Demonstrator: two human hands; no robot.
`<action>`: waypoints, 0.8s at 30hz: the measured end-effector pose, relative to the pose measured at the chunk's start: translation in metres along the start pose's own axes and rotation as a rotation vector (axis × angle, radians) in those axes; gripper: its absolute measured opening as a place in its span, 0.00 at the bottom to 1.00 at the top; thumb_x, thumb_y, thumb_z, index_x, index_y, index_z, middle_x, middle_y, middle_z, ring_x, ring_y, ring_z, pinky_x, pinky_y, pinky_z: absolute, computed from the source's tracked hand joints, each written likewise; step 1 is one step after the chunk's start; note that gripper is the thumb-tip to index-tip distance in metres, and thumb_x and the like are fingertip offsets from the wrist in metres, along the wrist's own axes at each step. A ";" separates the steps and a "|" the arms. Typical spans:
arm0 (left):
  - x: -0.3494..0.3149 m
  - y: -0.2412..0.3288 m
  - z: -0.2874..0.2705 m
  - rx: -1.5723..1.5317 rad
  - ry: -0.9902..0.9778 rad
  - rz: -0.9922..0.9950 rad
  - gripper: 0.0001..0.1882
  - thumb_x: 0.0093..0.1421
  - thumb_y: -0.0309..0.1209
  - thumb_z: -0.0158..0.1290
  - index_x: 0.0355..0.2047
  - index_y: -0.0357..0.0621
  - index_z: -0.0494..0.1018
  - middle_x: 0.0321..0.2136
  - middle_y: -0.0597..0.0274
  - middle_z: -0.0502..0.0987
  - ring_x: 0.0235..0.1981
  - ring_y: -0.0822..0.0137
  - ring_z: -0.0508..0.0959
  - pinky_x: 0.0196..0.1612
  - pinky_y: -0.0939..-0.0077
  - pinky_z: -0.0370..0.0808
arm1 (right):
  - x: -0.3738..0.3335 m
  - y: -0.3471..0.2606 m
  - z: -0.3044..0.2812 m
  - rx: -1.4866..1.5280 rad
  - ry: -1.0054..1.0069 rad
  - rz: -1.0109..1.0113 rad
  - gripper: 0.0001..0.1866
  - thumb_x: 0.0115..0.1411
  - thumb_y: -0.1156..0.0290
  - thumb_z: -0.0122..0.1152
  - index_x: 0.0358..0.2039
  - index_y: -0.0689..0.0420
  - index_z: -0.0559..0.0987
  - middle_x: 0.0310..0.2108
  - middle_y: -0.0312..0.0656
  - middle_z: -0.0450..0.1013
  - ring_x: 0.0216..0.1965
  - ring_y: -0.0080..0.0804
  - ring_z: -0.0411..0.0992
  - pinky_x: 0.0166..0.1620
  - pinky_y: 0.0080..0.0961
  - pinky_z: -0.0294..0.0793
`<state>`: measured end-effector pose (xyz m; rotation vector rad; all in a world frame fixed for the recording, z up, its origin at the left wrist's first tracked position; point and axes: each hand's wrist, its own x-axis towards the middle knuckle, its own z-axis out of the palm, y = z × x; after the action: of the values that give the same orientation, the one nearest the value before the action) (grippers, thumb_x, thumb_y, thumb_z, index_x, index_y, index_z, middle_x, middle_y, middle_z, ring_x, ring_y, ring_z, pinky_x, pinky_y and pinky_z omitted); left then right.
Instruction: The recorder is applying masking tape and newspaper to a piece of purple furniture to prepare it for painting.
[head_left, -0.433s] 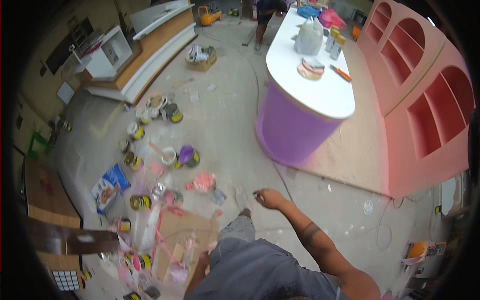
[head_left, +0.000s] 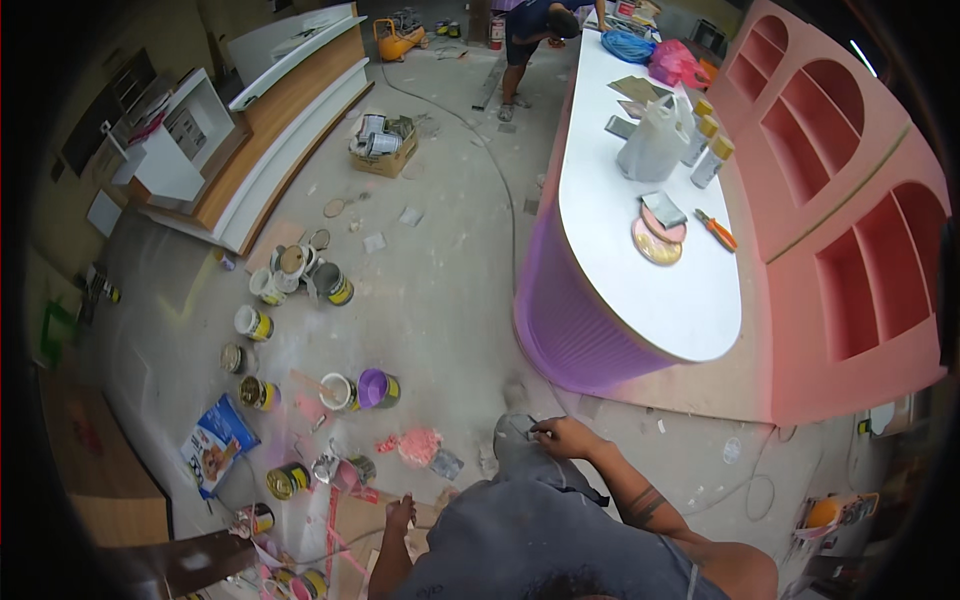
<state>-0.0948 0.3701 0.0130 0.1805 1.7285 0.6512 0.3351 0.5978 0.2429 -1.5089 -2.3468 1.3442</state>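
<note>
My right hand (head_left: 562,437) is in front of my raised knee, its fingers closed in a pinch; a small grey edge shows by the fingertips, too small to name. Low at my side, my left hand (head_left: 400,512) is curled closed, and what it holds, if anything, is hidden. Ahead stands a counter with a white top (head_left: 650,300) and a purple ribbed front (head_left: 590,320). On its top lie round pink and yellowish discs (head_left: 657,240), orange-handled pliers (head_left: 716,231), spray cans (head_left: 711,162) and a white plastic bag (head_left: 655,140).
Several paint cans (head_left: 288,480) and a purple-lined bucket (head_left: 378,388) stand at left by a blue bag (head_left: 222,440). A pink cloth-like heap (head_left: 419,447) lies nearer. Pink arched shelves (head_left: 790,230) line the right. A cable (head_left: 500,140) crosses the floor; another person (head_left: 530,40) bends beyond.
I have moved forward, so the counter is nearer. My right hand has dropped toward my knee. My left hand has swung forward into fuller view. The other person shows more fully.
</note>
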 end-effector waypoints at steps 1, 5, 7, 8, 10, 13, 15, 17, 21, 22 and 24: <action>0.016 0.024 -0.001 -0.070 0.000 0.025 0.19 0.65 0.42 0.57 0.30 0.36 0.73 0.15 0.62 0.70 0.13 0.68 0.70 0.16 0.71 0.68 | 0.019 -0.001 -0.011 -0.003 0.027 0.010 0.17 0.64 0.63 0.56 0.48 0.57 0.83 0.41 0.54 0.81 0.43 0.54 0.79 0.50 0.43 0.76; 0.078 0.139 0.029 -0.137 -0.002 0.076 0.19 0.65 0.43 0.57 0.30 0.37 0.73 0.15 0.63 0.69 0.12 0.68 0.69 0.14 0.70 0.67 | 0.113 0.017 -0.054 -0.035 0.086 0.006 0.17 0.64 0.62 0.56 0.47 0.58 0.83 0.42 0.53 0.81 0.43 0.54 0.79 0.50 0.43 0.76; 0.105 0.174 0.036 -0.156 -0.088 0.047 0.19 0.65 0.43 0.57 0.31 0.37 0.73 0.15 0.61 0.70 0.11 0.68 0.69 0.12 0.70 0.66 | 0.156 0.016 -0.080 -0.035 0.093 -0.020 0.17 0.65 0.61 0.57 0.48 0.58 0.83 0.43 0.54 0.80 0.43 0.53 0.79 0.49 0.43 0.77; 0.115 0.181 0.036 -0.147 -0.082 0.052 0.19 0.65 0.43 0.57 0.31 0.37 0.73 0.15 0.61 0.70 0.11 0.68 0.69 0.12 0.70 0.66 | 0.178 0.015 -0.089 -0.025 0.099 -0.024 0.17 0.65 0.61 0.57 0.48 0.58 0.83 0.43 0.54 0.80 0.43 0.53 0.79 0.49 0.43 0.77; 0.142 0.205 0.044 -0.158 -0.048 0.066 0.18 0.66 0.42 0.56 0.31 0.36 0.75 0.16 0.61 0.72 0.14 0.66 0.73 0.15 0.68 0.70 | 0.245 0.014 -0.118 0.025 0.025 -0.040 0.19 0.65 0.60 0.56 0.50 0.57 0.82 0.45 0.54 0.80 0.44 0.54 0.79 0.51 0.43 0.76; 0.160 0.261 0.039 0.257 -0.024 0.455 0.17 0.66 0.41 0.56 0.31 0.36 0.77 0.17 0.60 0.74 0.19 0.66 0.76 0.22 0.66 0.74 | 0.344 0.005 -0.164 -0.174 -0.088 -0.036 0.20 0.66 0.59 0.55 0.51 0.58 0.81 0.44 0.55 0.79 0.46 0.55 0.77 0.52 0.45 0.75; 0.168 0.307 0.046 0.724 0.059 0.330 0.19 0.65 0.42 0.56 0.30 0.36 0.79 0.20 0.60 0.77 0.22 0.67 0.77 0.27 0.67 0.75 | 0.392 -0.010 -0.210 -0.249 -0.049 -0.094 0.18 0.65 0.60 0.54 0.48 0.57 0.81 0.43 0.54 0.80 0.46 0.55 0.77 0.51 0.47 0.75; 0.186 0.350 0.055 0.705 0.044 0.332 0.19 0.66 0.42 0.56 0.30 0.37 0.79 0.20 0.60 0.77 0.22 0.67 0.77 0.27 0.67 0.75 | 0.439 -0.041 -0.255 -0.165 0.093 -0.184 0.16 0.65 0.62 0.54 0.46 0.57 0.82 0.42 0.53 0.80 0.45 0.55 0.78 0.50 0.46 0.76; 0.238 0.415 0.053 0.637 0.012 0.388 0.19 0.66 0.44 0.55 0.30 0.37 0.79 0.20 0.60 0.77 0.22 0.67 0.77 0.26 0.67 0.74 | 0.532 -0.056 -0.315 0.077 0.216 -0.293 0.15 0.66 0.63 0.56 0.46 0.58 0.83 0.40 0.53 0.81 0.41 0.48 0.80 0.46 0.39 0.79; 0.253 0.431 0.060 0.621 0.004 0.402 0.20 0.66 0.44 0.55 0.30 0.38 0.79 0.20 0.60 0.77 0.22 0.67 0.77 0.26 0.68 0.74 | 0.554 -0.048 -0.323 0.078 0.215 -0.289 0.15 0.66 0.63 0.56 0.46 0.58 0.83 0.40 0.53 0.81 0.41 0.48 0.80 0.46 0.39 0.79; 0.282 0.457 0.053 0.569 0.011 0.423 0.20 0.66 0.44 0.55 0.30 0.38 0.78 0.20 0.61 0.77 0.22 0.67 0.77 0.26 0.68 0.74 | 0.611 -0.017 -0.322 0.438 0.111 -0.110 0.16 0.67 0.62 0.57 0.48 0.59 0.82 0.39 0.51 0.82 0.38 0.37 0.81 0.43 0.31 0.80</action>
<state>-0.2219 0.8948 0.0006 0.9590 1.8664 0.4396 0.1493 1.2631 0.2177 -1.2679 -1.8758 1.5681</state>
